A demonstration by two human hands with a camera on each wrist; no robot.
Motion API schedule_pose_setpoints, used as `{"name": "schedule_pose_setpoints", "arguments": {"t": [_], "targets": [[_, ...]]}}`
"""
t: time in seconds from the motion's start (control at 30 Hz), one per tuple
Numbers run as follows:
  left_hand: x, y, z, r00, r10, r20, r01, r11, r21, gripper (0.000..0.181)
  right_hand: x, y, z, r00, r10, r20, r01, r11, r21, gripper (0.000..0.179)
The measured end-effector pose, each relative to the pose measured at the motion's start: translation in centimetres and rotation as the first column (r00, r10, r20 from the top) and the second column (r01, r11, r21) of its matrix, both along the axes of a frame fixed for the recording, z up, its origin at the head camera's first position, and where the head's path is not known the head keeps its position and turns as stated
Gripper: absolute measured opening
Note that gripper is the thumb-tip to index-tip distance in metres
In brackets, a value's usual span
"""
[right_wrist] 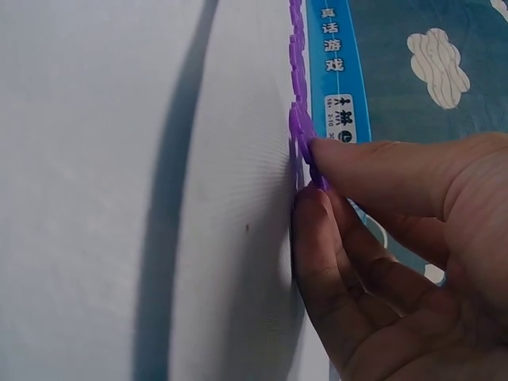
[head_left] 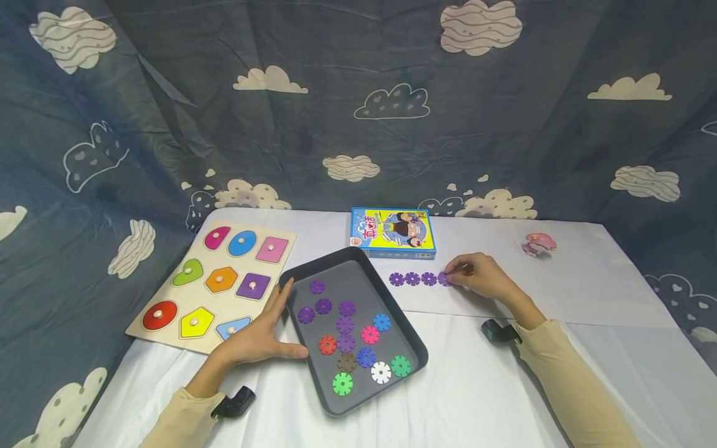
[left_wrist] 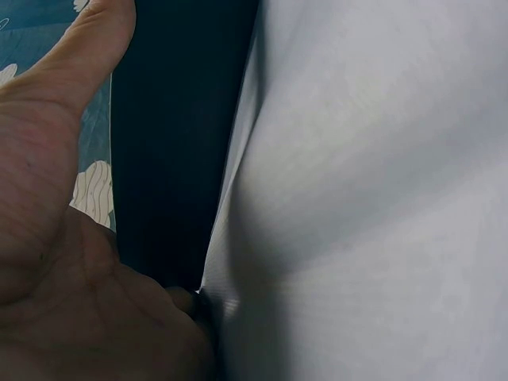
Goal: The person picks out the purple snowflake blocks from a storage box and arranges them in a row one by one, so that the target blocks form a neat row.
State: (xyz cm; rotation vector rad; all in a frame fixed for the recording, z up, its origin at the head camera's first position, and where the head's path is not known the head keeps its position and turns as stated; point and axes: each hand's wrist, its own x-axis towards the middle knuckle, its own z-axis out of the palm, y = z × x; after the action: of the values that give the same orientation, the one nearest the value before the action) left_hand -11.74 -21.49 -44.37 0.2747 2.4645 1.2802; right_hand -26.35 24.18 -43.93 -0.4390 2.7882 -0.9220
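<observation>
My right hand (head_left: 484, 278) pinches a purple notched disc (head_left: 444, 279) between thumb and fingertips, low at the right end of a short row of purple discs (head_left: 412, 279) on the white cloth. In the right wrist view this disc (right_wrist: 303, 131) tilts against the surface, touching or nearly touching its neighbour. My left hand (head_left: 254, 339) rests along the left side of the dark grey tray (head_left: 342, 267), thumb and fingers spread and straight against its rim. Inside the tray lie several purple discs (head_left: 345, 325), plus red, pink, blue, brown, white and green ones.
A wooden shape puzzle board (head_left: 226, 254) with knobbed pieces lies left of the tray, close to my left hand. Behind the row is a blue and yellow card game box (head_left: 393, 233). A small pink toy (head_left: 539, 244) stands at the back right. A cloud-patterned curtain (head_left: 358, 62) hangs behind.
</observation>
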Motion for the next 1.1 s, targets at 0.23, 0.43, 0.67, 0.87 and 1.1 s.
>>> {"name": "schedule_pose_setpoints", "arguments": {"t": [0.23, 0.43, 0.67, 0.87, 1.1], "targets": [[0.07, 0.02, 0.03, 1.0, 0.001, -0.004, -0.001, 1.0, -0.015, 0.134, -0.05, 0.02, -0.11, 1.0, 0.018, 0.004, -0.018, 1.0, 0.002, 0.014], [0.01, 0.09, -0.14, 1.0, 0.009, -0.001, -0.009, 1.0, -0.013, 0.134, -0.04, 0.04, -0.12, 1.0, 0.014, 0.01, -0.014, 1.0, 0.004, 0.014], [-0.03, 0.05, -0.27, 1.0, 0.007, -0.002, -0.007, 1.0, -0.005, 0.134, -0.15, 0.0, -0.17, 1.0, 0.002, 0.019, -0.002, 1.0, 0.012, 0.017], [-0.05, 0.0, -0.25, 1.0, 0.004, -0.007, -0.004, 1.0, -0.007, 0.134, -0.39, 0.23, -0.25, 1.0, 0.02, 0.011, -0.02, 1.0, 0.017, 0.022], [-0.14, -0.02, -0.21, 1.0, -0.001, 0.001, 0.001, 1.0, 0.013, 0.133, -0.61, 0.8, 0.43, 0.999, 0.043, -0.032, -0.044, 0.999, -0.021, 0.029]]}}
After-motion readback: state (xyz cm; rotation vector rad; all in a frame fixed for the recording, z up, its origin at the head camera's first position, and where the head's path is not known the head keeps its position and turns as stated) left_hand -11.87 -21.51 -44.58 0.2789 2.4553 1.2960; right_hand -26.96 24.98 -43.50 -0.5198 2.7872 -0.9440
